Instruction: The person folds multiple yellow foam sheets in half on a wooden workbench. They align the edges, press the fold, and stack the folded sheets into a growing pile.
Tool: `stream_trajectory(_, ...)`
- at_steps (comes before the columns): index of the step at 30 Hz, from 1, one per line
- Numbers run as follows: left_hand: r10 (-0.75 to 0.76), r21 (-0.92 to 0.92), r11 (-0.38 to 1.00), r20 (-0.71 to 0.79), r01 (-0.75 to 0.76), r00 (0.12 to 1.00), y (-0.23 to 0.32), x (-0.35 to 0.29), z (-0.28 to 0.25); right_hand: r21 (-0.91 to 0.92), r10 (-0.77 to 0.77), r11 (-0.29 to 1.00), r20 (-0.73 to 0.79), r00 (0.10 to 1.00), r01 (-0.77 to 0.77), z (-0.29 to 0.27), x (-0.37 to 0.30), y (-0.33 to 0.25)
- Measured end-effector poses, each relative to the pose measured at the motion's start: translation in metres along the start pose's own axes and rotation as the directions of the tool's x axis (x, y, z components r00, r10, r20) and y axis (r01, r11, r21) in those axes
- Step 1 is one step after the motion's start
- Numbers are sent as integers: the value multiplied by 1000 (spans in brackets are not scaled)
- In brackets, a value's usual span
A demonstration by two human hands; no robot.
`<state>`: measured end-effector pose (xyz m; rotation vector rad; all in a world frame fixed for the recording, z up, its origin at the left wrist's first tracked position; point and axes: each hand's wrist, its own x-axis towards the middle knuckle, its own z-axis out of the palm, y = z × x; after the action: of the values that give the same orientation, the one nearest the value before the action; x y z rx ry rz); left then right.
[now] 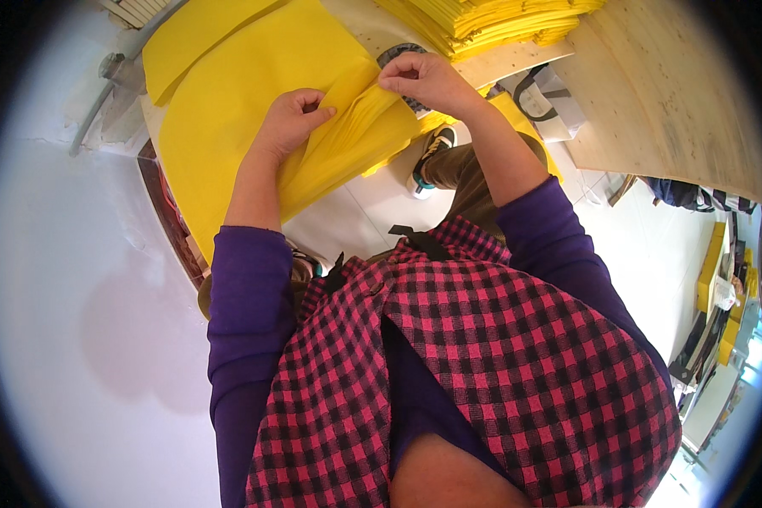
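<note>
Bright yellow fabric (228,114) is spread over a low work surface in front of me, its near right part gathered into creases. My left hand (286,125) is closed on a fold of it near the middle, thumb pointing right. Farther right, my right hand (432,83) pinches the raised edge of the same fabric between thumb and fingertips. Between the two hands the cloth is pulled into slanting wrinkles. A dark patterned object (402,54) is partly hidden behind my right hand.
A thick stack of folded yellow fabric (504,24) lies at the far right on a wooden board (516,61). Beyond my right arm stand a white bag with dark handles (559,106) and a large plywood panel (669,93). A white wall (84,279) borders my left side.
</note>
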<state>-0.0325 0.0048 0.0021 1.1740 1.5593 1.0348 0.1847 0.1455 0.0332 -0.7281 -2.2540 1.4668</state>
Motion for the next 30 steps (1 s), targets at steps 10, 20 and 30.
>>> stream_trajectory(10, 32, -18, 999, -25, -32, 999, -4, 1, 1, -81, -18, 997, -17, 1000, 16, 0, 1, 0)
stream_trajectory(20, 19, -52, 998, -18, -20, 1000, 0, -1, 3, -78, -19, 997, -31, 999, 17, 1, 2, -4)
stream_trajectory(30, 29, 3, 1000, -34, -29, 999, -2, 0, 1, -81, -1, 997, -31, 1000, -2, 3, 8, -6)
